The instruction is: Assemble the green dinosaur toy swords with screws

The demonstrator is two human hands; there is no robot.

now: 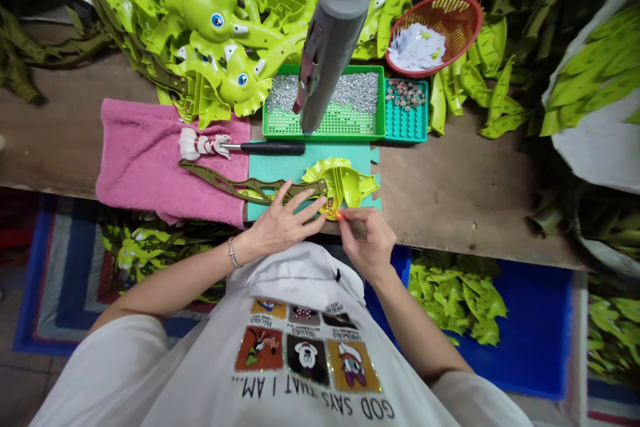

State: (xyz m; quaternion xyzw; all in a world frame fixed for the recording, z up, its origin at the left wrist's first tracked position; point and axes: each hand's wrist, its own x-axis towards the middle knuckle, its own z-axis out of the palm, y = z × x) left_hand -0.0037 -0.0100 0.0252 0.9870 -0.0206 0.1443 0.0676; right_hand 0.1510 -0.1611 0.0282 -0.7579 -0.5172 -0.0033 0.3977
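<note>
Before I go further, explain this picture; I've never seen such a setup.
A head-worn camera looks down at its wearer, who is bare-handed. The left hand, fingers spread, lies over an olive strip that meets a green shell. The right hand pinches at the shell's near edge; what it holds, if anything, I can't tell. Beneath lie a teal mat and pink towel, with a cloth-wrapped tool across both. Beyond, a grey device hangs over a green basket of small metal pieces.
</note>
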